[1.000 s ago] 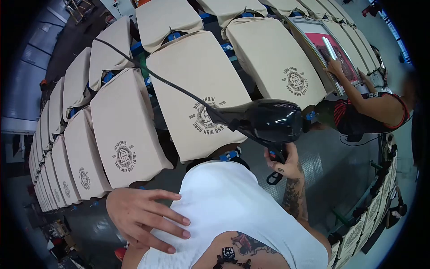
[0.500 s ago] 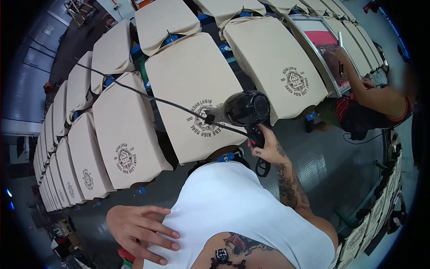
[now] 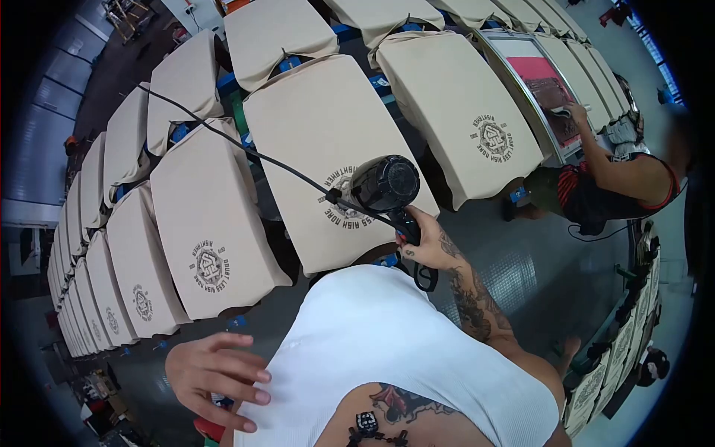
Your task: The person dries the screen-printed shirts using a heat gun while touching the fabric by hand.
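Note:
A black hair dryer [image 3: 387, 183] is gripped by its handle in my right hand [image 3: 427, 240]. It hangs over the beige shirt [image 3: 320, 127] in front of me, above the dark round print near the shirt's lower edge, and hides part of that print. The dryer's black cord [image 3: 246, 149] runs up and left across the shirts. My left hand [image 3: 217, 380] hovers beside the white top [image 3: 357, 320] at the lower left, fingers spread, holding nothing.
Beige shirts on boards stand in rows to the left [image 3: 212, 223] and right [image 3: 462, 112], many printed. At the right a co-worker [image 3: 625, 175] works at a framed screen [image 3: 540, 89]. Another shirt row [image 3: 614, 357] lies lower right, with a person's head [image 3: 654, 366] beside it.
My right hand has carried the dryer left, and the dryer has turned so its round rear faces me more. My left hand has shifted slightly left. The co-worker's arms have moved at the screen.

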